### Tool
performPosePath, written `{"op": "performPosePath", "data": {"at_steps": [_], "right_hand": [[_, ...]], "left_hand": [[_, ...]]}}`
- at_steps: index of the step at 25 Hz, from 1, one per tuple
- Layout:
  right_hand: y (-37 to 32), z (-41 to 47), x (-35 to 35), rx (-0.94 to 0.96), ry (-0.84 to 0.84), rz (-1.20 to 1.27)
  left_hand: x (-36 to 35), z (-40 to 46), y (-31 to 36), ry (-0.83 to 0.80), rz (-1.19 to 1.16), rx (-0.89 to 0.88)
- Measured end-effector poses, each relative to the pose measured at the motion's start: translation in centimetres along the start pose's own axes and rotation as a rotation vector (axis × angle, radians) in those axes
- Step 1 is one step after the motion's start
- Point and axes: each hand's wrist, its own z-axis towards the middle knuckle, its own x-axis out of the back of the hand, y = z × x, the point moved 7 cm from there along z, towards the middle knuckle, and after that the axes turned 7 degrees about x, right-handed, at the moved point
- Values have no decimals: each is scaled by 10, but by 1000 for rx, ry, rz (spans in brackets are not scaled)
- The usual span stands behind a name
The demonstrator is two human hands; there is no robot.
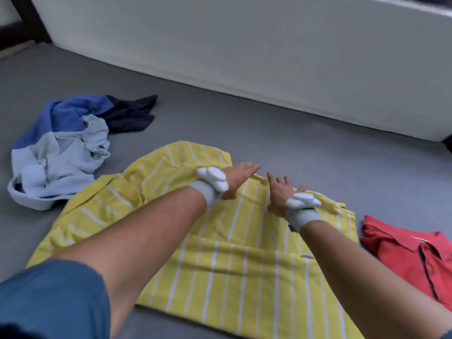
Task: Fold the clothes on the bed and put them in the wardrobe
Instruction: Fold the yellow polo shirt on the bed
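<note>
A yellow shirt with white stripes [227, 260] lies spread on the grey bed [305, 148], partly folded, one side lapped over the middle. My left hand [238, 178] lies flat on its far edge with straight fingers. My right hand [280, 192] presses flat on the cloth just to the right, fingers spread. Both wrists wear grey bands with white devices. A crumpled heap of light-blue, blue and dark navy clothes [73, 145] sits at the left. A red polo shirt [411, 255] lies at the right edge.
A white wall or headboard panel [244, 45] runs along the far side of the bed. A dark frame piece [27, 20] stands at the top left corner. Bare grey sheet lies between the yellow shirt and the wall.
</note>
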Motion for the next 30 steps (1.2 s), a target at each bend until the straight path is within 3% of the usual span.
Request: {"op": "performPosePath", "data": {"at_steps": [4, 9, 12, 16, 20, 24, 27, 30], "right_hand": [[-6, 8, 5, 68, 12, -93], [-23, -30, 9, 318, 172, -150], [-12, -72, -1, 400, 85, -285], [14, -128, -17, 288, -83, -408], [24, -171, -33, 47, -191, -356], [11, -203, -62, -56, -425, -282], [-39, -195, -35, 93, -208, -231], [-130, -189, -8, 392, 50, 6]], "left_hand": [[-17, 41, 5, -102, 110, 68], [-16, 30, -3, -49, 369, -28], [-21, -3, -39, -62, 593, -43], [-16, -54, -88, -72, 855, 86], [-8, -99, -89, 2, 837, 137], [-9, -144, -72, 259, 745, -108], [-38, -176, -69, 200, 632, -372], [-49, -185, -65, 157, 524, -336]]}}
